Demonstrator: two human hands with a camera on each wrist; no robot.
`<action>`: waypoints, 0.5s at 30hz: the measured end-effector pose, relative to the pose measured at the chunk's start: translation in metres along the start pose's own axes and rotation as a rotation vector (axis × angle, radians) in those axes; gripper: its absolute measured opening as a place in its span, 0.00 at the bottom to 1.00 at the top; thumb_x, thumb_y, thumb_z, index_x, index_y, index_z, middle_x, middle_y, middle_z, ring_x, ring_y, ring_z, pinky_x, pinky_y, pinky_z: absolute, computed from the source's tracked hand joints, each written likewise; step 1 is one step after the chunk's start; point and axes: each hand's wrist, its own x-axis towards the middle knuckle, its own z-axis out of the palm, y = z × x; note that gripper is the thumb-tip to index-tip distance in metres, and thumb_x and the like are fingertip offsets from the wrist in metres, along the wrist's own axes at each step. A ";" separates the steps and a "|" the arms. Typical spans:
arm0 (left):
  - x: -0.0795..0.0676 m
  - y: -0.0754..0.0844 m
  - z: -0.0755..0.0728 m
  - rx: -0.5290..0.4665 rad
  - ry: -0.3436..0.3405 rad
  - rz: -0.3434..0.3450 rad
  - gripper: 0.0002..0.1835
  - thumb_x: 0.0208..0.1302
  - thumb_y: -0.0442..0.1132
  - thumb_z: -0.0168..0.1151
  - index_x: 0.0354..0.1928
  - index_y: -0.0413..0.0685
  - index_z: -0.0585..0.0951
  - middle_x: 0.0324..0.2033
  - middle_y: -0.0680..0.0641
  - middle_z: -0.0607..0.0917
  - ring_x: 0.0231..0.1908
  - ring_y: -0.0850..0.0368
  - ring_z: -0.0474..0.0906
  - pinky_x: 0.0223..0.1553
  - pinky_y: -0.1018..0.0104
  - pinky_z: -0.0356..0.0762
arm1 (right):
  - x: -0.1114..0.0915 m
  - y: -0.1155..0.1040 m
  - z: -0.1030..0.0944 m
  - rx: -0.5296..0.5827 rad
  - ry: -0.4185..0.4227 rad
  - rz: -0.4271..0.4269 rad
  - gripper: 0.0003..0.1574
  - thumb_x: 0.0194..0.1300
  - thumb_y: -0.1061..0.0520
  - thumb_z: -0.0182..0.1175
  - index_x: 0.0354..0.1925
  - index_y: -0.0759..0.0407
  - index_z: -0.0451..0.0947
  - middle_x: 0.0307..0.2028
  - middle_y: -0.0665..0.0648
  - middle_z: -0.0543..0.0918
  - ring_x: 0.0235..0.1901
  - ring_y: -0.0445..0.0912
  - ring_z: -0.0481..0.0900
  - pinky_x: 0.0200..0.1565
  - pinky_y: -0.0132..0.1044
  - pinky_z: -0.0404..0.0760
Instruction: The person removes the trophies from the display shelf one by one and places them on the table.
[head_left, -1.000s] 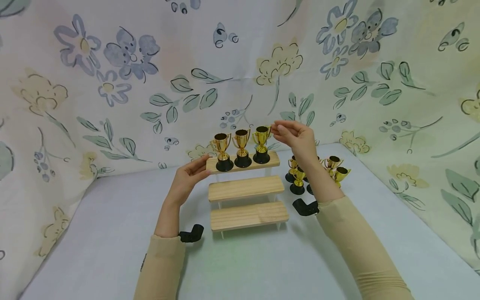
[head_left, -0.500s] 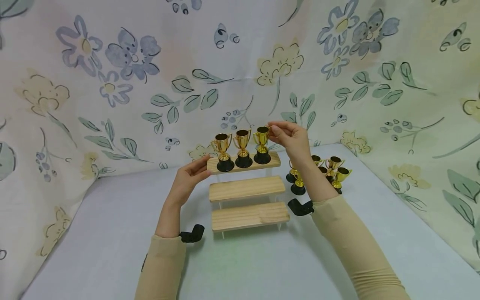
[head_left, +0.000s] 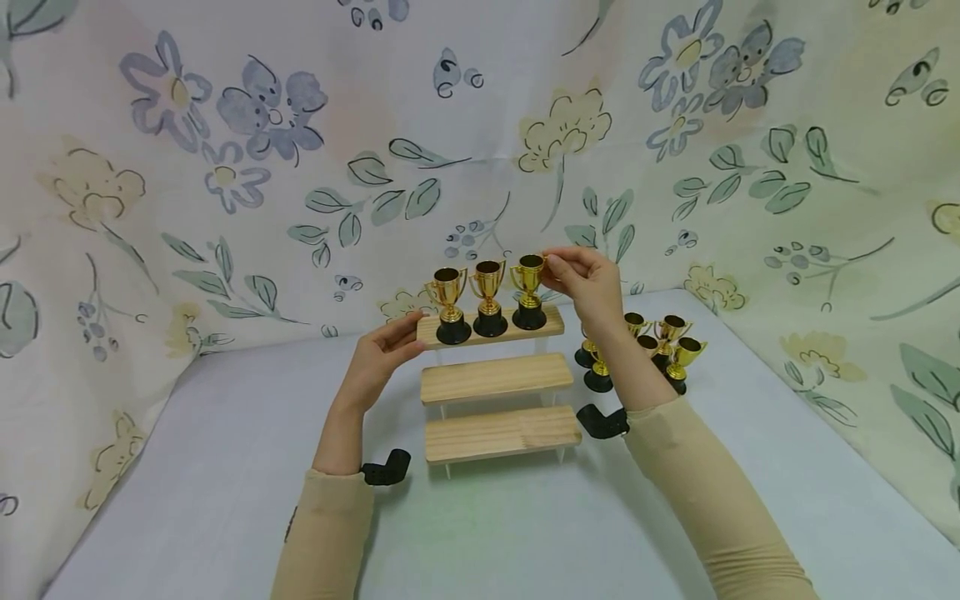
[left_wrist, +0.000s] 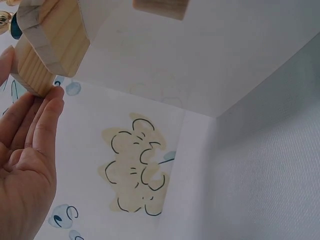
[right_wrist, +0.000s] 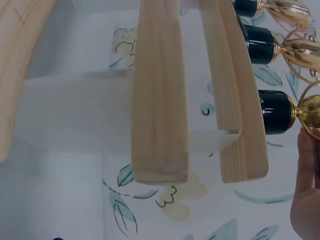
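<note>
A three-step wooden stand has its top shelf (head_left: 551, 321) carrying three gold trophies on black bases. My right hand (head_left: 557, 268) pinches the handle and cup of the rightmost trophy (head_left: 528, 293), which stands upright on the shelf. In the right wrist view the trophy's black base (right_wrist: 275, 112) sits on the shelf (right_wrist: 240, 100), with a fingertip (right_wrist: 307, 190) beside the stem. My left hand (head_left: 405, 332) rests its straight fingers against the shelf's left end. In the left wrist view the fingertips (left_wrist: 55, 95) touch that end (left_wrist: 50, 40). The middle shelf (head_left: 495, 377) and bottom shelf (head_left: 501, 433) are bare.
Several more gold trophies (head_left: 678, 354) stand grouped on the pale table (head_left: 225, 467) to the right of the stand, behind my right forearm. Floral cloth (head_left: 300, 167) walls the table at the back and on both sides. Black wrist cameras (head_left: 386, 467) sit on both wrists.
My right hand has moved slightly left and down onto the rightmost trophy's handle. The left hand has stayed on the shelf end.
</note>
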 end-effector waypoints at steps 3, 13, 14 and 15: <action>0.001 0.000 0.000 0.007 0.001 -0.003 0.33 0.66 0.37 0.65 0.72 0.47 0.67 0.71 0.47 0.71 0.70 0.51 0.70 0.57 0.80 0.77 | -0.001 -0.001 0.000 0.003 0.011 0.000 0.06 0.67 0.60 0.61 0.42 0.58 0.84 0.33 0.42 0.90 0.34 0.36 0.88 0.42 0.30 0.88; 0.000 0.001 0.000 0.022 0.007 -0.006 0.33 0.65 0.37 0.66 0.72 0.48 0.68 0.71 0.47 0.71 0.69 0.51 0.70 0.57 0.80 0.77 | -0.008 -0.002 -0.007 0.044 0.058 0.004 0.11 0.65 0.56 0.64 0.44 0.59 0.84 0.34 0.45 0.90 0.36 0.38 0.88 0.42 0.30 0.88; 0.000 0.000 0.000 0.023 0.008 -0.006 0.33 0.65 0.37 0.66 0.72 0.48 0.68 0.71 0.47 0.71 0.70 0.51 0.70 0.57 0.80 0.77 | -0.010 -0.003 -0.008 0.048 0.065 0.002 0.12 0.64 0.55 0.65 0.44 0.60 0.84 0.34 0.46 0.90 0.36 0.38 0.88 0.42 0.30 0.88; 0.000 0.000 0.000 0.023 0.009 -0.006 0.33 0.65 0.38 0.66 0.72 0.48 0.68 0.71 0.47 0.71 0.70 0.51 0.70 0.57 0.80 0.77 | -0.011 -0.004 -0.010 0.053 0.072 0.000 0.13 0.64 0.55 0.65 0.44 0.60 0.84 0.35 0.46 0.90 0.36 0.38 0.88 0.42 0.30 0.88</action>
